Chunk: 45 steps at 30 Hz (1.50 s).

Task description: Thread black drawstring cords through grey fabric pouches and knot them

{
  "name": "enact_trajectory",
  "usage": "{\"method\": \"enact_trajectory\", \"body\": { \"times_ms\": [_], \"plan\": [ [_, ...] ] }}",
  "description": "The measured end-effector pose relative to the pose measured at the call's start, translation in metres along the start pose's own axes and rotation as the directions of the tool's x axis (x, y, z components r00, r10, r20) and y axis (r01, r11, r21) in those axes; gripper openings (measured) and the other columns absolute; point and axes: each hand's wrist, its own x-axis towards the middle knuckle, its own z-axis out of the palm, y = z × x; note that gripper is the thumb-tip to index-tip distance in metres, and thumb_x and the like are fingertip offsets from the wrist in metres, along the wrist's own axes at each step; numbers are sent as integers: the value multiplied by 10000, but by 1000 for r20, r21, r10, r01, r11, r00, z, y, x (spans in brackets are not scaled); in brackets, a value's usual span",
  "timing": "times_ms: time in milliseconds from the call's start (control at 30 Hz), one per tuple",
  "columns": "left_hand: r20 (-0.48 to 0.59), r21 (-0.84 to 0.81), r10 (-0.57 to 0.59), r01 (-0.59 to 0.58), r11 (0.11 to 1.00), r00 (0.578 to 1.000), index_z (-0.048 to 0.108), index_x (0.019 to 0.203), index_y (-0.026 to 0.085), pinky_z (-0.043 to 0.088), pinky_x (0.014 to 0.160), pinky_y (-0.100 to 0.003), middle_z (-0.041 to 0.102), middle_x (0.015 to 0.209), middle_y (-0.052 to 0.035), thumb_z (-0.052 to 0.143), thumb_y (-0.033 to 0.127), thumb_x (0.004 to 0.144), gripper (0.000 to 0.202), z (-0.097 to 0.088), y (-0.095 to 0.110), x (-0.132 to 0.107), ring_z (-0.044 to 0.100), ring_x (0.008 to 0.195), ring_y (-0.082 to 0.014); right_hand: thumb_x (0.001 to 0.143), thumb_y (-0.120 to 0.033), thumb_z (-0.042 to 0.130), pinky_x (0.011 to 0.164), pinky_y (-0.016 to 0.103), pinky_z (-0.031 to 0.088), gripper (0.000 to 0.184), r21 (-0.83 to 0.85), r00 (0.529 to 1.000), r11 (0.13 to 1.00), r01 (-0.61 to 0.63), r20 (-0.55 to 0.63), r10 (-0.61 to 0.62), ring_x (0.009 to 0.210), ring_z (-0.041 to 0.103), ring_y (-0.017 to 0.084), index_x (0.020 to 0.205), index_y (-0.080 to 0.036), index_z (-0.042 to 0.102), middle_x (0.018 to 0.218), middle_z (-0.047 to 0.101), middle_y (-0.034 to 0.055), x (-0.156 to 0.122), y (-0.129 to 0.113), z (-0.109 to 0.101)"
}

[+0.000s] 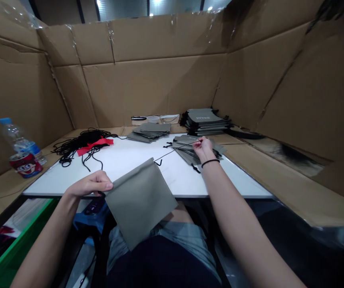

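Note:
My left hand (91,184) pinches the upper left corner of a grey fabric pouch (140,200) that hangs over the near edge of the white table (148,160) above my lap. My right hand (203,149) is stretched out to the right, fingers pinched on a thin black cord (176,151) that runs taut from the pouch's top corner to the hand. A black band sits on that wrist. Under the right hand lies a loose pile of grey pouches (186,146).
A bundle of black cords (80,144) with a red strip lies at the table's left. More grey pouches (149,132) and a dark stack (204,120) sit behind. A water bottle (22,148) stands far left. Cardboard walls (148,72) surround the table; a green bin (16,248) is below left.

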Motion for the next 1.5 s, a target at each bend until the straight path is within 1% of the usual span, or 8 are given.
{"method": "enact_trajectory", "body": {
  "times_ms": [200, 467, 533, 600, 733, 867, 1100, 1500],
  "plan": [
    [-117, -2, 0, 0, 1000, 993, 268, 391, 186, 120, 419, -283, 191, 348, 31, 555, 594, 756, 617, -29, -15, -25, 182, 364, -75, 911, -77, 294, 292, 68, 282, 301, 60, 990, 998, -25, -135, 33, 286, 260, 3, 634, -194, 284, 443, 304, -108, -4, -5, 3],
    [-36, 48, 124, -122, 991, 992, 257, 430, 165, 146, 435, -243, 185, 399, 38, 512, 424, 824, 536, -48, -26, -59, 184, 392, -67, 883, -71, 309, 293, 78, 299, 288, 50, 976, 999, -9, -218, 20, 280, 274, 15, 626, -198, 301, 424, 300, -106, -4, -5, 3],
    [-119, -89, 275, -286, 954, 954, 194, 436, 155, 155, 434, -235, 153, 389, 39, 500, 387, 795, 525, -49, -30, -76, 189, 366, -53, 884, -81, 306, 291, 83, 306, 290, 43, 966, 999, 8, -259, 4, 273, 261, 21, 620, -200, 283, 412, 272, -108, -1, -8, -1],
    [-320, -213, 370, -447, 869, 872, 134, 451, 158, 133, 415, -236, 117, 364, 36, 439, 350, 790, 494, -49, -34, -96, 174, 325, -47, 897, -110, 305, 293, 91, 327, 296, 33, 955, 999, 26, -296, -15, 270, 253, 29, 618, -205, 271, 402, 241, -111, 1, -11, -4],
    [-508, -207, 314, -468, 859, 802, 122, 403, 141, 90, 396, -234, 153, 301, 29, 439, 346, 762, 521, -48, -34, -116, 200, 282, -27, 940, -170, 293, 369, 125, 444, 318, 13, 958, 999, 44, -283, -39, 298, 318, 38, 625, -213, 310, 402, 264, -110, 0, -6, 0],
    [-578, -191, 293, -475, 859, 762, 91, 386, 129, 77, 395, -237, 123, 288, 32, 487, 378, 719, 574, -44, -29, -102, 171, 286, -26, 967, -201, 303, 469, 167, 518, 324, -68, 979, 998, -7, -205, -7, 334, 367, 38, 647, -210, 350, 417, 333, -106, -9, 5, 11],
    [-588, -262, 227, -448, 855, 776, 72, 411, 139, 109, 379, -250, 82, 324, 32, 540, 426, 700, 621, -38, -31, -75, 142, 309, -43, 959, -170, 320, 506, 201, 544, 316, -157, 988, 983, -92, -136, 71, 391, 455, 60, 653, -205, 390, 439, 406, -77, -22, 18, 20],
    [-253, -304, 345, -413, 859, 904, 240, 402, 167, 129, 352, -272, 189, 308, 21, 533, 444, 768, 545, -38, -38, -18, 212, 283, -62, 966, -290, 389, 487, 195, 529, 244, -225, 977, 961, -161, -172, 123, 432, 489, 76, 747, -195, 438, 509, 459, -51, -17, 16, 15]
  ]
}}
